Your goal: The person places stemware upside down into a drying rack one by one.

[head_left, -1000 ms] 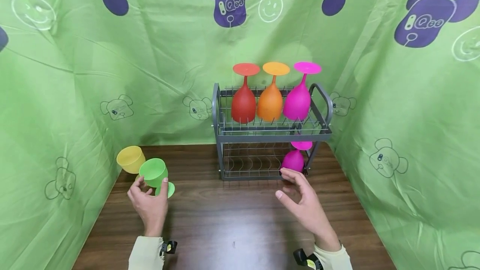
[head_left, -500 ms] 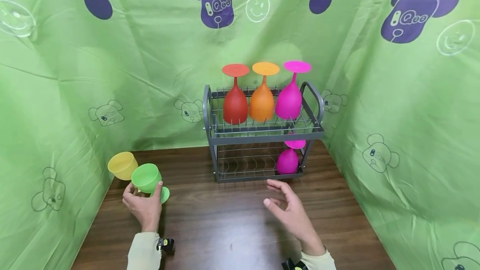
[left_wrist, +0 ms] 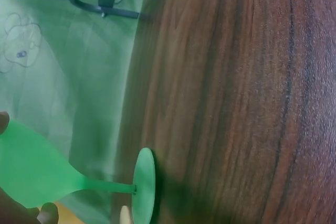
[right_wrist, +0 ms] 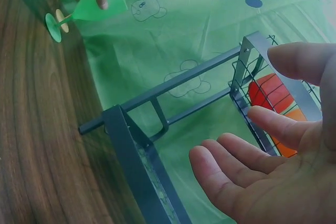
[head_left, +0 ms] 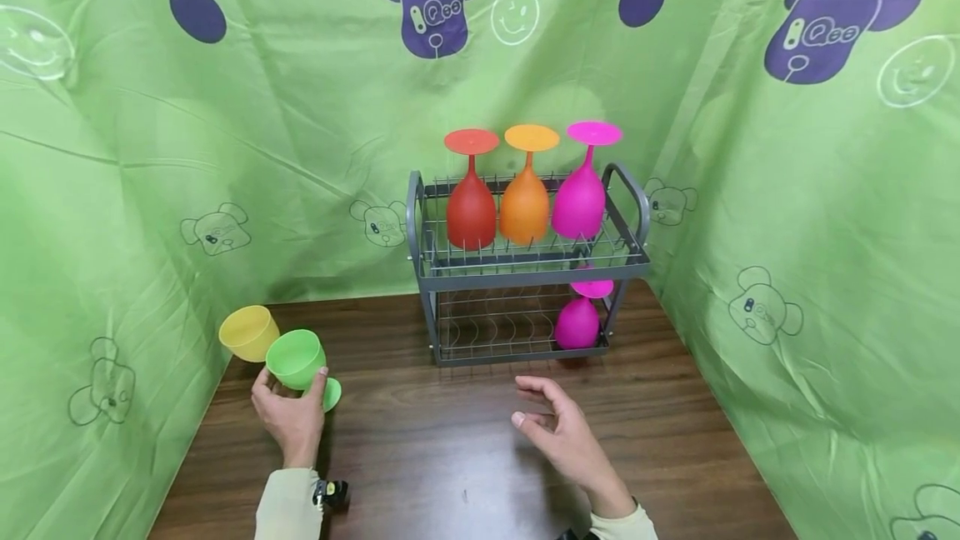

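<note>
My left hand (head_left: pixel 291 423) holds a green plastic wine glass (head_left: pixel 297 359) by its bowl, thumb on one side and fingers on the other. The glass is mouth up, and its round foot (left_wrist: pixel 144 187) is by the tabletop; whether it touches the wood I cannot tell. Just behind it stands a yellow wine glass (head_left: pixel 249 333), mouth up, its lower part hidden. My right hand (head_left: pixel 566 444) hovers over the table in front of the dish rack (head_left: pixel 525 280), holding nothing, with its fingers (right_wrist: pixel 210 167) relaxed and apart from the thumb.
On the rack's upper tier, red (head_left: pixel 472 211), orange (head_left: pixel 524 211) and magenta (head_left: pixel 579 205) wine glasses stand upside down. Another magenta glass (head_left: pixel 577 324) is upside down at the lower tier's right end. Green printed cloth (head_left: pixel 315 148) walls the wooden table (head_left: pixel 420 457) at back and sides.
My right hand has drawn away from the rack, toward the left and the table's front. The left hand keeps its hold on the green wine glass. The head view has shifted slightly.
</note>
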Motion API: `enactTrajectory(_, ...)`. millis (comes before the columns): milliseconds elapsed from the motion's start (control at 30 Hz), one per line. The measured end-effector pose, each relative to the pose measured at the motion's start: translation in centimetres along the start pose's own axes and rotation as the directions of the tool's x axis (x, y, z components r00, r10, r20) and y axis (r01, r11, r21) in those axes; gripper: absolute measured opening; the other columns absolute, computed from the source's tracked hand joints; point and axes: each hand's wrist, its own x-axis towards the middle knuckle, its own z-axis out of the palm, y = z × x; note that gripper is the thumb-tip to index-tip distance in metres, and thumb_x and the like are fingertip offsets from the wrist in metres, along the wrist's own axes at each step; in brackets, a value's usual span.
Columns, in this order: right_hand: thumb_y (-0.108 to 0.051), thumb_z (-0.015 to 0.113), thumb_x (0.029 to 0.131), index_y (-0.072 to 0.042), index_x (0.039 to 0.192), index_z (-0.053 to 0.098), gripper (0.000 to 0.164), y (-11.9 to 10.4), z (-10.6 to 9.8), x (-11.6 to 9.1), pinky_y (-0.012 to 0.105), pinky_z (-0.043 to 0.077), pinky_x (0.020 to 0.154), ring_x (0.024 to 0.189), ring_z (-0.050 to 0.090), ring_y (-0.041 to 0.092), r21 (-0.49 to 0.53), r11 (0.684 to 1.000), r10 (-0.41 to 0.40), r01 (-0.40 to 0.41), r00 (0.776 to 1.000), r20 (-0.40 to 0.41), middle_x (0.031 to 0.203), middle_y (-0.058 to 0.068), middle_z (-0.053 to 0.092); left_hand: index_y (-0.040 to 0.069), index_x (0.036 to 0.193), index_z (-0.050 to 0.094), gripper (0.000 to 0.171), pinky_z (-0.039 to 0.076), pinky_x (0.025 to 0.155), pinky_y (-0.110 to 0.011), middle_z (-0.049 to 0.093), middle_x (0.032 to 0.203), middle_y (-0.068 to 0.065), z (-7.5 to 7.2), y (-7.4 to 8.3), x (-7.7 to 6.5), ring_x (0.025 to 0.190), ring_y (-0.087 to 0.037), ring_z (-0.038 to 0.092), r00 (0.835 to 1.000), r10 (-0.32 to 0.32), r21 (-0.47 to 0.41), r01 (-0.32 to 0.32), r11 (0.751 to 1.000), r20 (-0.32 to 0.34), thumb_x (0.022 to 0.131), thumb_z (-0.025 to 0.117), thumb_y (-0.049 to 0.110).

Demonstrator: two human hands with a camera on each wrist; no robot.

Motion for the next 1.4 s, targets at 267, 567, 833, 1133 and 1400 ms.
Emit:
enactTrajectory(267, -0.016, 0.074, 0.099, -0.016, 0.142, 0.059, 0.046, 0.4, 0.0, 0.0, 0.032, 0.059, 0.102, 0.134, 0.060, 0.022, -0.007, 1.000, 0.003, -0.003, 1.000, 0.003, 0.149, 0.011, 0.060, 0.019, 0.151, 0.051, 0.089, 0.053, 0.104, -0.026, 0.048, 0.138, 0.000, -0.6, 1.8, -1.0, 0.123, -0.021, 0.058, 0.999, 0.042, -0.002, -0.042, 0.999, 0.024, 0.075, 0.096, 0.015)
enactTrajectory(567, -0.015, 0.076, 0.097, -0.015, 0.142, 0.059, 0.048, 0.6, 0.1, 0.2, 0.031, 0.058, 0.102, 0.135, 0.058, 0.040, -0.002, 1.000, 0.001, -0.001, 1.000, -0.002, 0.149, 0.012, 0.060, 0.021, 0.152, 0.054, 0.093, 0.051, 0.097, -0.009, 0.047, 0.133, 0.006, -2.3, 4.5, -2.6, 0.111, -0.009, 0.058, 0.985, 0.140, -0.021, -0.139, 0.990, 0.106, 0.070, 0.096, 0.004)
enactTrajectory(833, -0.017, 0.079, 0.094, -0.021, 0.143, 0.060, 0.052, 0.1, 0.2, 0.5, 0.035, 0.059, 0.104, 0.135, 0.059, 0.030, -0.018, 1.000, -0.002, 0.002, 1.000, 0.006, 0.150, 0.005, 0.060, 0.011, 0.151, 0.058, 0.094, 0.044, 0.097, -0.007, 0.056, 0.135, -0.022, -2.8, 6.0, -4.4, 0.113, 0.001, 0.050, 0.933, 0.322, 0.027, -0.330, 0.944, 0.163, 0.066, 0.097, 0.005)
enactTrajectory(1133, -0.018, 0.082, 0.093, -0.021, 0.145, 0.058, 0.057, -1.3, 0.1, 1.3, 0.043, 0.060, 0.103, 0.131, 0.060, 0.017, -0.089, 0.987, -0.131, 0.135, 0.990, 0.048, 0.147, 0.003, 0.059, 0.013, 0.149, 0.061, 0.096, 0.040, 0.094, -0.014, 0.059, 0.134, -0.021, -2.5, 8.8, -7.3, 0.113, -0.005, 0.053, 0.848, 0.447, -0.036, -0.456, 0.889, 0.284, 0.061, 0.096, 0.004)
enactTrajectory(1400, -0.025, 0.087, 0.088, -0.026, 0.146, 0.058, 0.065, -2.8, 0.6, 2.3, 0.042, 0.059, 0.106, 0.130, 0.060, 0.016, -0.151, 0.976, -0.144, 0.154, 0.987, 0.070, 0.144, -0.004, 0.060, 0.014, 0.149, 0.062, 0.097, 0.041, 0.100, -0.013, 0.062, 0.133, -0.016, -2.0, 10.8, -9.7, 0.115, -0.021, 0.060, 0.751, 0.499, -0.074, -0.522, 0.850, 0.433, 0.059, 0.097, 0.008)
